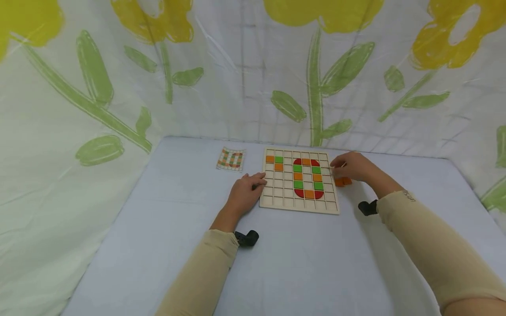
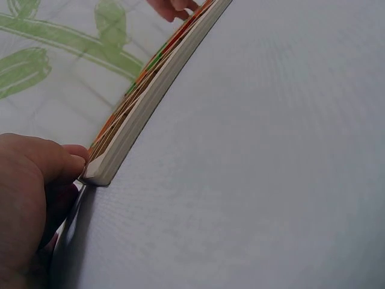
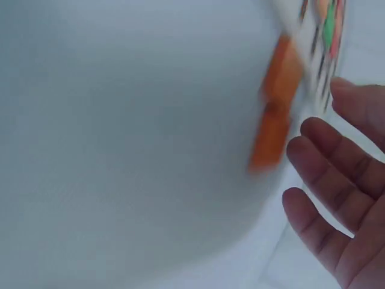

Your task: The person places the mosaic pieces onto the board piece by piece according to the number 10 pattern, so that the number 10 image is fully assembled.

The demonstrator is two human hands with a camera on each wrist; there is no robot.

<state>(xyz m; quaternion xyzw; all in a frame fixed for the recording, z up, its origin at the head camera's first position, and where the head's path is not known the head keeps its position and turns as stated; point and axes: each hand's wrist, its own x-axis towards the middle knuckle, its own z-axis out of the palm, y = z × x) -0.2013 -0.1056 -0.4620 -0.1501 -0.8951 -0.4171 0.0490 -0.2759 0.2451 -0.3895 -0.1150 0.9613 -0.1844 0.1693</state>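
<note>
A square wooden grid board (image 1: 278, 202) lies on the table, with red, green and orange tiles set in it. Most of these form a rounded ring right of the middle; two orange tiles and a green tile (image 1: 278, 159) sit near the top left. My left hand (image 1: 246, 192) touches the board's left edge with its fingertips and thumb. Beside the right edge hovers my right hand (image 1: 351, 166), fingers loosely bent and thumb apart, holding nothing. Below it, loose orange tiles (image 3: 271, 141) lie on the table close to the board.
A small pattern card (image 1: 231, 159) printed with a coloured grid lies left of the board. Behind the pale table (image 1: 189, 210) hangs a white curtain (image 1: 221, 105) with yellow flowers. Each wrist wears a black camera.
</note>
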